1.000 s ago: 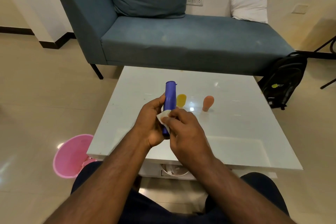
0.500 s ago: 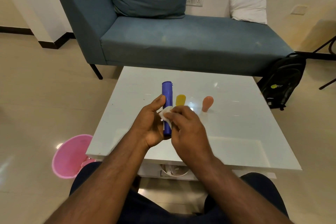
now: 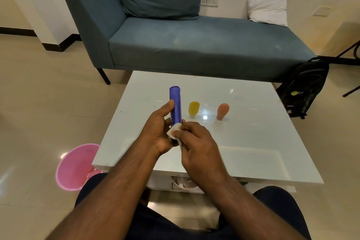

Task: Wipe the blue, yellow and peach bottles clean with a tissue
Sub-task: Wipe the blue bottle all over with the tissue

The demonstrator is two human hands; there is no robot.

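Since the previous frame the tissue (image 3: 175, 131) has slid down to the blue bottle (image 3: 176, 106) base. Left hand (image 3: 158, 129) grips that upright bottle; right hand (image 3: 197, 143) pinches the tissue against it. One yellow bottle (image 3: 193, 108) and one peach bottle (image 3: 222, 111) stand on the white table (image 3: 253, 142) beyond, forearms converging above its near edge.

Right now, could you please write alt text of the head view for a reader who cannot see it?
A left hand holds a blue bottle upright over a white table while the right hand presses a tissue to its lower part. A yellow bottle and a peach bottle stand on the table.
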